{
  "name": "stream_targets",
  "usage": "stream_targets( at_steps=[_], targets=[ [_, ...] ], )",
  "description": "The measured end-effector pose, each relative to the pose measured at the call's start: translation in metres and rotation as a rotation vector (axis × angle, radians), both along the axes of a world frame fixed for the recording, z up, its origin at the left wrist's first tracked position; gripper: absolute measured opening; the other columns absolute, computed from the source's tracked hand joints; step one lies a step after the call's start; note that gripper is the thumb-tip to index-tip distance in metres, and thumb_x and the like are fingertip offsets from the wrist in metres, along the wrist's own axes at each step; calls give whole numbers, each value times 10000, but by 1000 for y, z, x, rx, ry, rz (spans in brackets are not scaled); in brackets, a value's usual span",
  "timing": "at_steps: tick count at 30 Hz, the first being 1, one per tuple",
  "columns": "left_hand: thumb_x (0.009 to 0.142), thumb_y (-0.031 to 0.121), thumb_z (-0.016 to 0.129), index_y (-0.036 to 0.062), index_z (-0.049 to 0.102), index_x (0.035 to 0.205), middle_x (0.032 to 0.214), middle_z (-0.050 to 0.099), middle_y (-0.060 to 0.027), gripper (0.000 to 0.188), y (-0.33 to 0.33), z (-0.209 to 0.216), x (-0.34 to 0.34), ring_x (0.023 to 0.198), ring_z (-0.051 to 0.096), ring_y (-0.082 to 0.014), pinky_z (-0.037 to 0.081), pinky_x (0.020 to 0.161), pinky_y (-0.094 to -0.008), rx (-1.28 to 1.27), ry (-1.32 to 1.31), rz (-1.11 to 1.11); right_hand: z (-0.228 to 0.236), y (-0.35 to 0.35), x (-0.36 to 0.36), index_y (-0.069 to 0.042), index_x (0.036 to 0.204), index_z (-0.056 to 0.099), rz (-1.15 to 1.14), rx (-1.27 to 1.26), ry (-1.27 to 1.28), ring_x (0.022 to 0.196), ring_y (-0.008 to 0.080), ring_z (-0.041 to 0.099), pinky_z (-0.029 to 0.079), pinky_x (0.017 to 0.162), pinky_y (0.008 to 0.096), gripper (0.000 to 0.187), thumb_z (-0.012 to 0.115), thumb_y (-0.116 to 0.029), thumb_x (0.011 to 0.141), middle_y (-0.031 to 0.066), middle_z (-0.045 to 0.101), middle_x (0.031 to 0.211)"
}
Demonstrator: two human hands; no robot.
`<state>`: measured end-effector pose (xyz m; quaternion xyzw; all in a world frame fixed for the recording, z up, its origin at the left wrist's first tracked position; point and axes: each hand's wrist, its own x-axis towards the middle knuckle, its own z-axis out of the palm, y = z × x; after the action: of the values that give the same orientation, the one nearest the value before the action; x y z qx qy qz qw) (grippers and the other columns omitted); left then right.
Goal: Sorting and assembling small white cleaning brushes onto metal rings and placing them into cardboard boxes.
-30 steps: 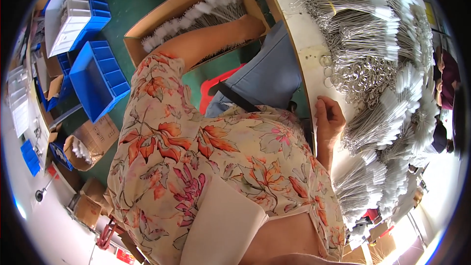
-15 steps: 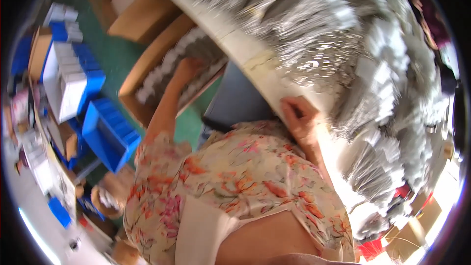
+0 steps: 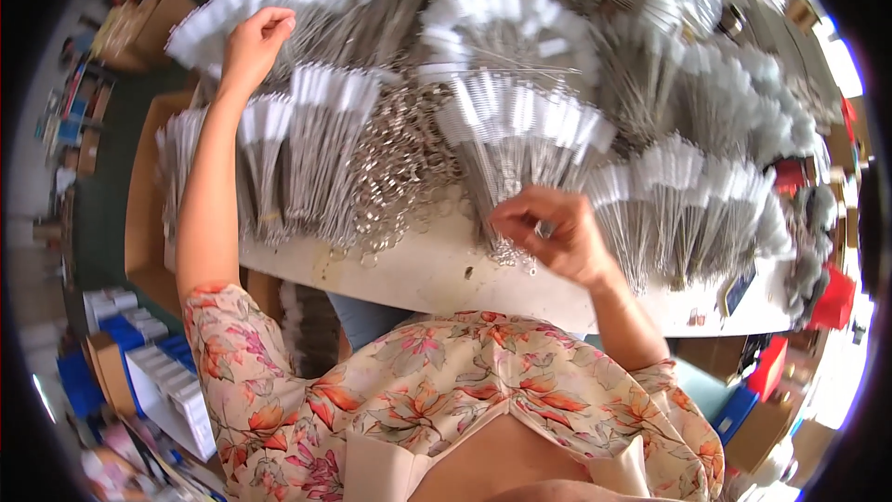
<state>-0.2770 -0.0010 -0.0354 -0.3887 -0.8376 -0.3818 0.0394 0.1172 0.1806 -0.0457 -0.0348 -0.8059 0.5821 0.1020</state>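
Observation:
At the far left of the table, my left hand [image 3: 260, 45] is closed in a pinch over a row of white-bristled wire brushes [image 3: 218, 19]. Whatever its fingertips hold, if anything, is too small to make out. My right hand [image 3: 562, 237] has its fingers curled together beside the looped lower ends of a middle bundle of wire brushes [image 3: 520, 125]. A small shiny bit shows by its fingers, but I cannot tell if it is gripped. Between the hands lies a heap of metal rings [image 3: 395, 167]. More brush bundles [image 3: 311, 130] stand left of the rings.
Several bundles of brushes [image 3: 678, 195] cover the right side of the white table [image 3: 418, 265], with more behind. A cardboard box [image 3: 144, 204] stands against the table's left end. Blue bins [image 3: 121, 339] and white boxes are at lower left; red and blue containers [image 3: 767, 367] are at right.
The view has swung toward the table. My left hand has left the cardboard box of brushes and is over the far-left brushes. My right hand has moved from the table edge to the middle bundle.

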Motion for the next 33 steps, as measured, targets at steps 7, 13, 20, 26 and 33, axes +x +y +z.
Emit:
stream_targets(
  at_steps=[7, 13, 20, 26, 33],
  targets=[
    [748, 305, 637, 61, 637, 876, 893, 645, -150, 275, 69, -72, -92, 880, 604, -316, 466, 768, -407, -651, 200, 255, 18, 106, -19, -23, 906, 660, -426, 225, -57, 632, 92, 587, 475, 574, 232, 121, 612, -84, 814, 59, 647, 749],
    [757, 283, 619, 112, 641, 863, 885, 650, -112, 203, 74, -77, -94, 870, 609, -290, 469, 746, -399, -570, 116, 236, -19, 188, -117, -62, 873, 687, -486, 433, -102, 664, 166, 630, 499, 654, 298, 240, 651, -273, 765, 75, 662, 732],
    [830, 312, 547, 82, 618, 869, 764, 649, -101, 243, 79, -55, -73, 739, 630, -265, 479, 681, -351, 63, -210, 306, -50, 200, -165, -69, 765, 699, -326, 426, -409, 665, 162, 620, 492, 649, 308, 364, 718, -415, 653, 65, 655, 713],
    [805, 355, 581, 51, 634, 844, 838, 641, -160, 310, 138, -55, -23, 780, 620, -308, 469, 700, -378, -411, -95, -35, -31, 191, -159, -76, 795, 680, -316, 466, -285, 605, 211, 601, 478, 592, 343, 298, 627, -353, 699, 95, 632, 676],
    [765, 194, 579, 41, 612, 724, 627, 618, -37, 162, 110, -80, -47, 540, 534, -121, 411, 521, -283, -275, -202, -116, 61, 209, -106, -27, 797, 587, -671, 315, 482, 628, 170, 547, 445, 589, 303, 222, 502, -228, 841, 74, 570, 691]
  ],
)
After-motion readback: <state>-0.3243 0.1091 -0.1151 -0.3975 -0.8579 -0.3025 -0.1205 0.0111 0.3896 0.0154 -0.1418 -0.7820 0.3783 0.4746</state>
